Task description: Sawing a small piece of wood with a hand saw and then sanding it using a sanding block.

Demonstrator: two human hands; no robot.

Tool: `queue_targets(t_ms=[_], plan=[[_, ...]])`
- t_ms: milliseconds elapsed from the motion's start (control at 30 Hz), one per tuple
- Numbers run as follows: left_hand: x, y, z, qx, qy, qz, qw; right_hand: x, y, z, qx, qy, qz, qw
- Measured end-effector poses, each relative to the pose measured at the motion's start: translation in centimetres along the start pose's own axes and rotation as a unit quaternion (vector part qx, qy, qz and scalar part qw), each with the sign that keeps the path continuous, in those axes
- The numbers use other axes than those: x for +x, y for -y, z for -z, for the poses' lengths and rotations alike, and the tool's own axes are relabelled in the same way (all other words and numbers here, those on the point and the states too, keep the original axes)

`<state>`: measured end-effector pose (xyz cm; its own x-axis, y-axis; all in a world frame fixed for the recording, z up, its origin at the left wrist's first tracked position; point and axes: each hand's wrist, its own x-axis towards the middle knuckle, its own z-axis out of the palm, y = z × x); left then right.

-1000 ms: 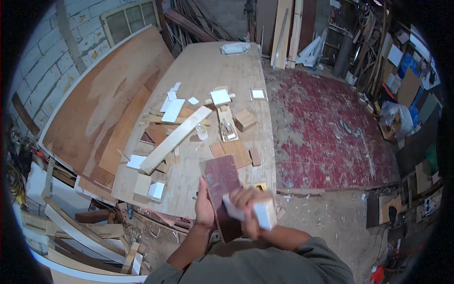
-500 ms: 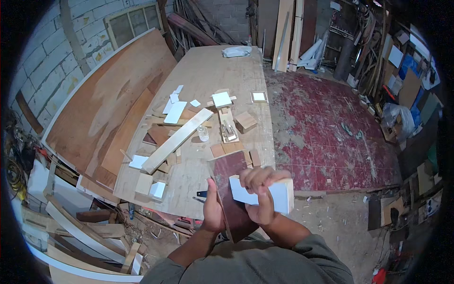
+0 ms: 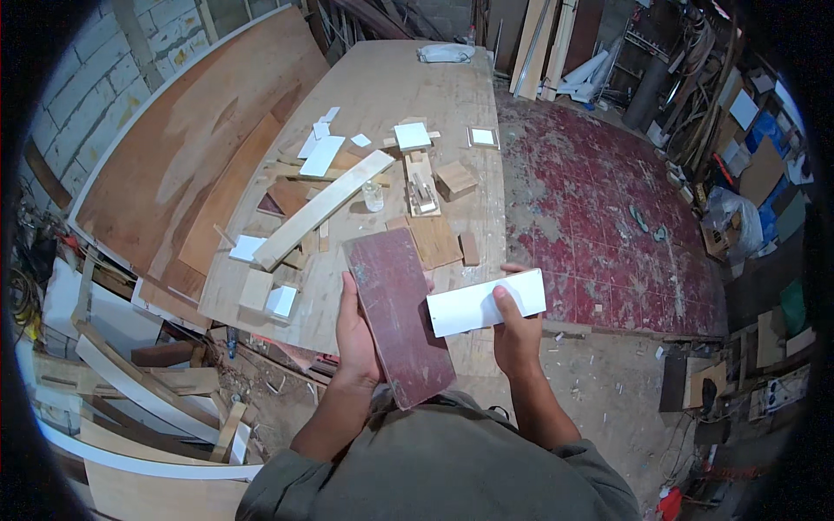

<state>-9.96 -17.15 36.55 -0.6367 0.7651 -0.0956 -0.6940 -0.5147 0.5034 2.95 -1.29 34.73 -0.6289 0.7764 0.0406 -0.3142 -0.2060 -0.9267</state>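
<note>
My left hand (image 3: 356, 343) is closed along the left edge of a flat, reddish-brown rectangular board (image 3: 400, 317), with the thumb on that edge and most fingers hidden beneath. The board's broad face is turned up toward me, slightly tilted. In my right hand (image 3: 519, 339) is a white-faced rectangular wooden block (image 3: 465, 308), gripped near its right end with the thumb across the white face. The block's left end is at the board's right edge; whether they touch I cannot tell. Both are held above the near edge of the wooden worktable (image 3: 382, 82).
On the table lie a long pale plank (image 3: 326, 208), a wooden hand plane (image 3: 422, 191), a glass jar (image 3: 373, 196), a wooden block (image 3: 456, 180) and several white-faced offcuts (image 3: 321, 156). A large plywood sheet (image 3: 165, 165) leans at left. Red tiled floor (image 3: 599, 208) stretches to the right.
The brown board has turned from steeply tilted to facing up. My right hand has turned over, so its thumb now lies on the block's white face. The view has tipped downward.
</note>
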Motion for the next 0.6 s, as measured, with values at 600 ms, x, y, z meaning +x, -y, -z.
queue_targets(t_ms=[600], plan=[[-0.8,0.7,-0.4,0.036,-0.079,0.004,0.996,-1.2,0.9,2.3,0.147,0.02,-0.202,0.968]])
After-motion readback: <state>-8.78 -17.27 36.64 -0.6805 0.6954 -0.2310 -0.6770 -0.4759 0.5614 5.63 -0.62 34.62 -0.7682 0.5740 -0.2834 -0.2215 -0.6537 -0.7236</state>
